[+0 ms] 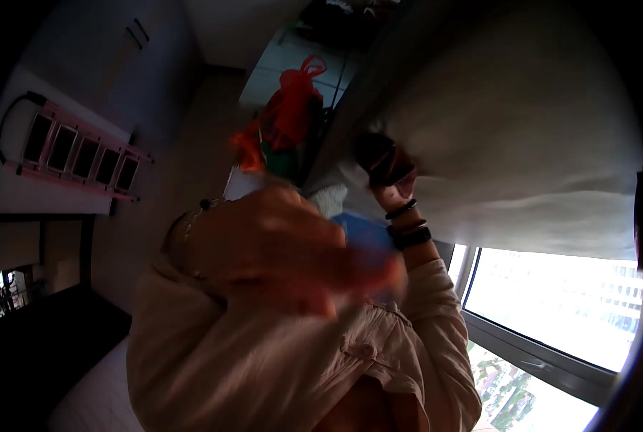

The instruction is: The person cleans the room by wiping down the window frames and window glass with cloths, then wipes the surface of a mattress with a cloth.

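My left hand [278, 245] crosses the middle of the view in front of my chest, badly smeared by motion. Its fingers point to the right, and whether they hold anything cannot be made out. A reddish blur shows at their tips. Farther right, my right hand [399, 191] reaches up against a large grey fabric surface [523, 137]. Dark maroon cloth [392, 167] covers most of that hand, so its fingers are hidden. Creases run through the grey fabric close by. Behind the left hand lie something blue [368, 232] and a pale, knitted-looking piece [328, 200].
Red bags [292, 108] sit by a pale tiled surface [264, 75], with something green [282, 160] below them. A pink-framed step ladder [83, 155] leans at left near a cabinet [112, 65]. At lower right is a bright window [552, 302] with a grey frame.
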A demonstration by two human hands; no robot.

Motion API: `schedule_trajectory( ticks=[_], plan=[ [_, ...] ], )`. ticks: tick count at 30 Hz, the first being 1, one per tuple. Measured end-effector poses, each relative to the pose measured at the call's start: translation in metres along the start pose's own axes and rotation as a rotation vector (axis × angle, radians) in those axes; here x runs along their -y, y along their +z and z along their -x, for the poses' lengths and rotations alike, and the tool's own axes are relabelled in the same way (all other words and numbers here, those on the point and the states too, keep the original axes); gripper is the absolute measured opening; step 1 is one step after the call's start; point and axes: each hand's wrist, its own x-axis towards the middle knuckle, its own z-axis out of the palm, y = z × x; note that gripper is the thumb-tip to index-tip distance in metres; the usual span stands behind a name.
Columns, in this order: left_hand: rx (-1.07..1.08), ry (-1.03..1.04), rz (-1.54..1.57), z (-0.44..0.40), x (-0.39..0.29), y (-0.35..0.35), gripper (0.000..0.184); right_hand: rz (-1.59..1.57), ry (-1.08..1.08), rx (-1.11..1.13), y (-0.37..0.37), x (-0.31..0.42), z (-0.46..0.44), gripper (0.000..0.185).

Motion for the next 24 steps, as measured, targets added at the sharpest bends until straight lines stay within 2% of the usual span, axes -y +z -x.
schedule_trajectory(
  ticks=[1, 2, 3, 5, 7, 8, 10, 12, 13, 14, 15, 18, 19, 21, 22, 24],
  plan=[
    [0.042, 0.008, 0.025, 0.002, -0.007, 0.003, 0.057, 0.292, -0.09, -0.052, 0.003, 0.001, 0.01, 0.044],
    [0.09, 0.01, 0.035, 0.003, -0.013, 0.006, 0.057, -0.302, 0.082, 0.032, 0.014, -0.002, 0.011, 0.042],
    [0.125, 0.003, 0.049, 0.004, -0.019, 0.01, 0.056, -0.887, 0.287, 0.007, 0.007, -0.014, -0.004, 0.04],
    [0.185, -0.011, 0.075, 0.004, -0.03, 0.02, 0.056, -0.466, 0.315, -0.207, -0.025, -0.064, -0.043, 0.036],
    [0.225, -0.028, 0.102, 0.008, -0.037, 0.025, 0.055, -0.763, 0.509, -0.613, -0.053, -0.099, -0.075, 0.037],
    [0.243, -0.037, 0.112, 0.009, -0.042, 0.028, 0.055, -1.07, 0.712, -0.692, -0.063, -0.105, -0.09, 0.039],
    [0.255, -0.053, 0.124, 0.009, -0.046, 0.034, 0.054, -0.678, 0.549, -0.697, -0.046, -0.093, -0.094, 0.043],
    [0.263, -0.054, 0.129, 0.008, -0.046, 0.035, 0.053, -0.663, 0.395, -0.373, -0.02, -0.044, -0.06, 0.041],
    [0.259, -0.051, 0.133, 0.008, -0.046, 0.034, 0.053, -0.689, 0.334, -0.413, -0.016, -0.014, -0.046, 0.038],
    [0.257, -0.046, 0.132, 0.007, -0.045, 0.034, 0.053, -0.696, 0.265, -0.151, -0.017, 0.009, -0.025, 0.035],
    [0.257, -0.041, 0.133, 0.007, -0.042, 0.033, 0.052, -0.73, 0.246, -0.085, -0.02, 0.022, -0.01, 0.032],
    [0.249, -0.03, 0.124, 0.006, -0.038, 0.033, 0.052, -0.612, 0.228, 0.067, -0.033, 0.003, -0.009, 0.036],
    [0.251, -0.031, 0.128, 0.005, -0.038, 0.032, 0.051, -0.68, 0.401, -0.051, -0.028, -0.017, -0.02, 0.037],
    [0.262, -0.028, 0.142, 0.003, -0.037, 0.031, 0.051, -0.761, 0.662, -0.43, -0.035, -0.068, -0.053, 0.037],
    [0.271, -0.028, 0.15, 0.003, -0.036, 0.03, 0.05, -0.769, 0.741, -0.697, -0.044, -0.096, -0.076, 0.037],
    [0.285, -0.029, 0.167, 0.0, -0.035, 0.029, 0.05, -0.958, 0.775, -0.866, -0.072, -0.122, -0.104, 0.035]
  ],
)
